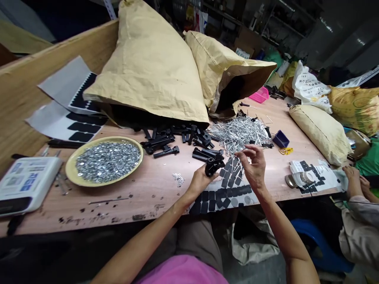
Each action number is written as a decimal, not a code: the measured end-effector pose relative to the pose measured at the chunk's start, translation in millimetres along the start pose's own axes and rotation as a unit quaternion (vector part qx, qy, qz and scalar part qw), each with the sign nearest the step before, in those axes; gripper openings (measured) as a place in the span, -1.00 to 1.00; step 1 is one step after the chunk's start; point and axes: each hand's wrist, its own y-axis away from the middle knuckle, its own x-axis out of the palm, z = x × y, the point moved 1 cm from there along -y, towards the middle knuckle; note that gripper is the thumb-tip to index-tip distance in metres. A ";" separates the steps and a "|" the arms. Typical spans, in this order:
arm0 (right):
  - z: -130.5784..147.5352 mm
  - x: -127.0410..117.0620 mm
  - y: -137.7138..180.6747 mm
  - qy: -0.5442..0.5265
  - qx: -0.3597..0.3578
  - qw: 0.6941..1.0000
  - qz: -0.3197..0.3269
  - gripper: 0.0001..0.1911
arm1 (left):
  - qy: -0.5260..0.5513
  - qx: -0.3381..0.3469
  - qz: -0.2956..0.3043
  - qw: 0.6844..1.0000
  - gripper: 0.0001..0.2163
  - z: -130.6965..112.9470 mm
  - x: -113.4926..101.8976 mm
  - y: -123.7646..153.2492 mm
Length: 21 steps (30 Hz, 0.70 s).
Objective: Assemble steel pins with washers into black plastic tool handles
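My left hand (199, 182) is closed round a black plastic part (213, 165) with a round hole at its end, held above the table's front half. To its right, my right hand (252, 167) has thumb and forefinger drawn together; whatever may be between the tips is too small to make out. Just beyond those fingertips spreads a heap of thin silver metal pins (241, 132). More black plastic parts (166, 144) lie in front of the large paper sack. Under my hands is a sheet with black adhesive pads (219, 199). Small silver washers (178, 179) lie left of my left hand.
A yellow bowl (69, 173) of small metal pieces stands left, beside a white box (32, 183). Two open paper sacks (154, 59) (213, 63) lean at the back. Right are a small dark blue tray (280, 139), a glass jar (291, 180) and another person's hands (353, 179).
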 end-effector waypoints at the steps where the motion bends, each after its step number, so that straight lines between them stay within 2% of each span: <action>1: 4.5 3.4 0.6 0.002 0.000 1.000 0.006 -0.80 | -0.015 0.007 0.004 1.000 -0.73 -1.6 1.3 0.0; 7: 2.1 13.2 7.8 0.044 -0.010 0.997 0.058 -0.85 | -0.041 0.030 0.009 0.999 -0.72 -13.2 6.5 -1.3; 9: -2.2 6.1 5.4 0.065 -0.016 0.995 0.080 -0.85 | -0.032 0.040 0.004 0.999 -0.73 -13.6 6.0 -1.4; 11: -10.4 -6.9 0.5 0.098 -0.010 0.993 0.065 -0.83 | -0.018 0.047 -0.004 0.999 -0.76 -13.1 4.0 -0.3; 13: -24.5 -20.7 -3.2 0.172 0.047 0.983 0.035 -0.82 | -0.004 0.054 -0.014 0.998 -0.78 -13.3 0.9 2.2; 15: -42.8 -28.0 -2.2 0.285 0.168 0.942 0.061 -0.82 | 0.004 0.058 -0.028 0.998 -0.77 -15.3 -2.2 5.1; 17: -60.3 -25.6 3.6 0.387 0.277 0.870 0.128 -0.80 | 0.011 0.057 -0.040 0.998 -0.75 -18.8 -4.3 7.1; 19: -72.9 -15.1 9.6 0.437 0.322 0.822 0.175 -0.75 | 0.015 0.051 -0.045 0.998 -0.74 -22.3 -4.9 7.2; 21: -80.4 -0.9 11.8 0.448 0.327 0.809 0.195 -0.70 | 0.016 0.049 -0.043 0.998 -0.74 -24.6 -4.1 5.7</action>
